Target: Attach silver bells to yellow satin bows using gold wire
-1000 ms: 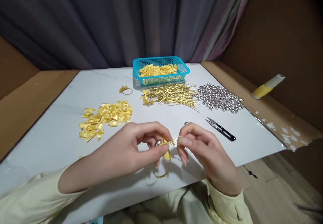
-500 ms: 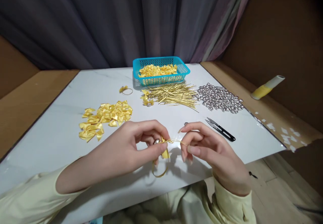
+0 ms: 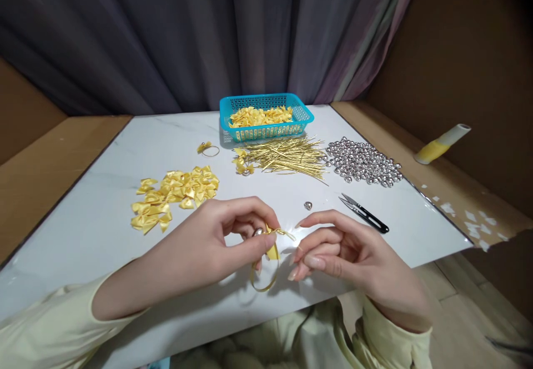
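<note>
My left hand (image 3: 233, 236) pinches a yellow ribbon bow (image 3: 272, 251) with a shiny silver bead (image 3: 259, 232) at its side, partly hidden by the fingers. A twisted gold wire tie (image 3: 286, 233) sticks out to the right of the fingertips. Below the fingers hangs a thin gold loop (image 3: 266, 289). My right hand (image 3: 333, 247) is just right of the wire's end, its fingers apart and bent, with nothing visible in them. One loose silver bead (image 3: 308, 205) lies on the table beyond this hand.
Yellow bows (image 3: 179, 188) lie at the left. A blue basket (image 3: 306, 118) of bows stands at the back, with gold wire ties (image 3: 287, 155) before it. Silver beads (image 3: 362, 161) and black snips (image 3: 368, 216) are at the right, near a yellow-and-white tube (image 3: 442, 144).
My right hand has let go of the wire and shifted slightly right and down, uncovering the loose bead. The wire's free end now points down to the right. My left hand keeps its pinch.
</note>
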`<action>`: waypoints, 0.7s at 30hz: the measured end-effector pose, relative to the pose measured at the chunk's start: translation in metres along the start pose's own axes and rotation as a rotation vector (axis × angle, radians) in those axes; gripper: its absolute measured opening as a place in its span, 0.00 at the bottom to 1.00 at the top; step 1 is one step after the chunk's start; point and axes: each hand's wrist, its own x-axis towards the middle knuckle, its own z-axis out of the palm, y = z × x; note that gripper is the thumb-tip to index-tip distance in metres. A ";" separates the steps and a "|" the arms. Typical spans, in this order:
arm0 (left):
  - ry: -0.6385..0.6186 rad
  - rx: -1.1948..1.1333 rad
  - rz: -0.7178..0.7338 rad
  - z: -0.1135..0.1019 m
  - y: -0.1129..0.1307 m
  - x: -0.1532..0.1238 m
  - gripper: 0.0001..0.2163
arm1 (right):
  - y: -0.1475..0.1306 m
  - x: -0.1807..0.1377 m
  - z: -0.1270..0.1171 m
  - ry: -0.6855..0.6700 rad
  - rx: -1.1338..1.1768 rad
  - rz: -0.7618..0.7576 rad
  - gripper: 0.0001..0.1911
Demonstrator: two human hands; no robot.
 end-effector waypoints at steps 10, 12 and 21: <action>-0.032 0.009 0.005 0.002 -0.002 -0.002 0.03 | 0.004 0.005 0.017 0.081 0.019 -0.056 0.13; -0.015 0.044 0.026 0.002 -0.002 -0.002 0.04 | 0.004 0.007 0.018 0.090 0.019 -0.079 0.12; -0.044 0.131 0.042 0.003 0.002 -0.003 0.06 | 0.007 0.007 0.019 0.192 -0.067 -0.188 0.08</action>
